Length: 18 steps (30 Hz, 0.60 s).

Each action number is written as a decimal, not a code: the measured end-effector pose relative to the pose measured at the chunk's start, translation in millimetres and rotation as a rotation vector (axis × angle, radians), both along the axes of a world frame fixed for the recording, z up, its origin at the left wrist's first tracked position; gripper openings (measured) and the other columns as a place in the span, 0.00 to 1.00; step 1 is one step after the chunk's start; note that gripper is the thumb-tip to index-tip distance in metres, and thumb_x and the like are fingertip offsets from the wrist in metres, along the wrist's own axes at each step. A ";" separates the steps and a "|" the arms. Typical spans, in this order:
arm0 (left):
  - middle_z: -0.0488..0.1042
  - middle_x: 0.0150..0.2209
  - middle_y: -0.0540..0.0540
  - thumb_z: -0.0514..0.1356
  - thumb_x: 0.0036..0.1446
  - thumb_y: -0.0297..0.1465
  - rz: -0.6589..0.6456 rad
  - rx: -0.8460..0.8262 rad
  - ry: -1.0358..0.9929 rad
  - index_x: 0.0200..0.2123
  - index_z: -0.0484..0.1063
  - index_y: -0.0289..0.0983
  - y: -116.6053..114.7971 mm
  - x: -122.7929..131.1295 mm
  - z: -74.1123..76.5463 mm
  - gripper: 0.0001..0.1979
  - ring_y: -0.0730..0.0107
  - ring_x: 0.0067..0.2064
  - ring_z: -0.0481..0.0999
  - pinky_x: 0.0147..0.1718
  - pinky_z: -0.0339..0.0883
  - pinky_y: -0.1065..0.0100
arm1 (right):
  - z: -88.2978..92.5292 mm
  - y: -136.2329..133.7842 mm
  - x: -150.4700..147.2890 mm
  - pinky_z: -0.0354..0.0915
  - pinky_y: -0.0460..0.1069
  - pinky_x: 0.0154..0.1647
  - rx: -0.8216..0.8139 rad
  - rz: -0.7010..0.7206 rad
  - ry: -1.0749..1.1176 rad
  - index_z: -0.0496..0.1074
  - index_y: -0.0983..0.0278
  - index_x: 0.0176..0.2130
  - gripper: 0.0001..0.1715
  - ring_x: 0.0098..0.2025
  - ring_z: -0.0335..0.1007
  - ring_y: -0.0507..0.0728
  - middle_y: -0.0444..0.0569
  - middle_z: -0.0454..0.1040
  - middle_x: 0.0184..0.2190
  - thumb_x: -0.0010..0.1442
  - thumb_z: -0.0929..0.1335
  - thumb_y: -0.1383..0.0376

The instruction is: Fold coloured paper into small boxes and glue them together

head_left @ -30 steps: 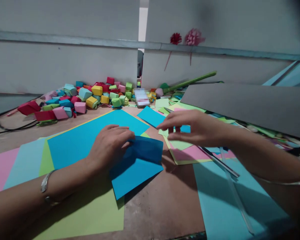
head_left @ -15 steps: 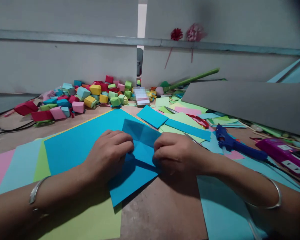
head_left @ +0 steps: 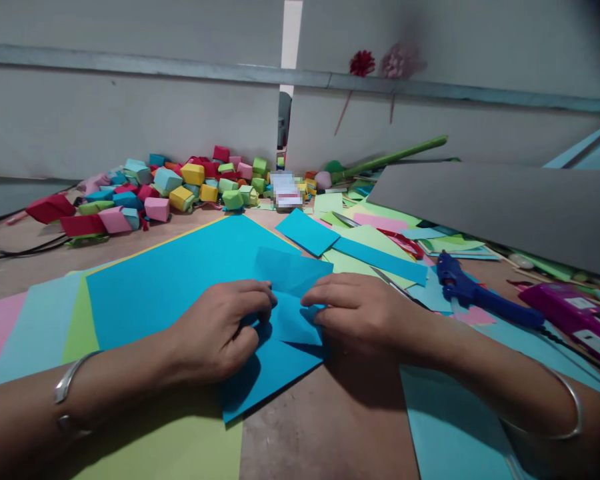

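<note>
A small creased piece of blue paper (head_left: 296,272) is between my hands, above larger blue sheets (head_left: 180,267). My left hand (head_left: 225,327) has its fingers curled at the paper's left side, with the thumb bent beneath them. At its right side, my right hand (head_left: 357,307) pinches the edge; the thumb is mostly hidden. Crease lines cross the paper, and its upper flap leans back. Just behind lie a blue paper rectangle (head_left: 307,231) and a blue paper strip (head_left: 383,259).
Several folded paper boxes (head_left: 180,198) are heaped at the back left. Scissors (head_left: 397,241) lie among scraps. A blue glue gun (head_left: 480,293) and a purple power strip (head_left: 570,320) sit at the right. A grey board (head_left: 505,213) juts in above them. Light blue sheets (head_left: 455,420) lie front right.
The creased paper's upper flap has tipped further back and looks flatter. My left hand has shifted slightly right and its fingers have loosened. My right hand's fingers are straighter.
</note>
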<state>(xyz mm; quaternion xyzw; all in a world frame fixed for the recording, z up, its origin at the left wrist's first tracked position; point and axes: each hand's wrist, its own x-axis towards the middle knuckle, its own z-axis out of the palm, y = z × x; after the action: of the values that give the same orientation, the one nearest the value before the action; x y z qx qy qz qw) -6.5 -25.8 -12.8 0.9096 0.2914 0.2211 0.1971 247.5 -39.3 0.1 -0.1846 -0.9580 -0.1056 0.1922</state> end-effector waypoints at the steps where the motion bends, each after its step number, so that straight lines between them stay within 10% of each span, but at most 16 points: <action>1: 0.78 0.45 0.44 0.51 0.50 0.24 -0.002 -0.008 0.005 0.36 0.73 0.38 0.1 0.3 -0.2 0.13 0.59 0.52 0.75 0.50 0.70 0.60 | 0.5 -1.1 -0.7 0.69 0.52 0.44 -0.004 0.020 -0.020 0.73 0.66 0.32 0.14 0.43 0.71 0.56 0.53 0.78 0.41 0.66 0.62 0.72; 10: 0.73 0.56 0.43 0.50 0.56 0.20 -0.114 0.069 0.091 0.46 0.77 0.42 7.1 -1.0 -9.0 0.21 0.57 0.60 0.69 0.54 0.68 0.55 | 2.2 -6.2 -8.3 0.67 0.54 0.46 0.091 0.049 -0.160 0.75 0.68 0.39 0.15 0.43 0.72 0.57 0.53 0.79 0.39 0.69 0.59 0.72; 18: 0.77 0.43 0.41 0.49 0.58 0.21 0.016 0.228 0.203 0.36 0.77 0.38 -2.5 3.6 -7.7 0.16 0.54 0.43 0.76 0.39 0.71 0.54 | -14.6 -2.1 -8.6 0.64 0.48 0.35 -0.408 -0.188 0.109 0.71 0.67 0.32 0.14 0.34 0.67 0.54 0.53 0.73 0.34 0.67 0.62 0.65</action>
<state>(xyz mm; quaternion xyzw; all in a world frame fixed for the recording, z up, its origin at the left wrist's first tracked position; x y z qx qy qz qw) -2.9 -28.2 -20.5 0.9414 0.2901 0.1611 0.0601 238.9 -41.4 -14.6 -0.3134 -0.9264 0.0830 0.1917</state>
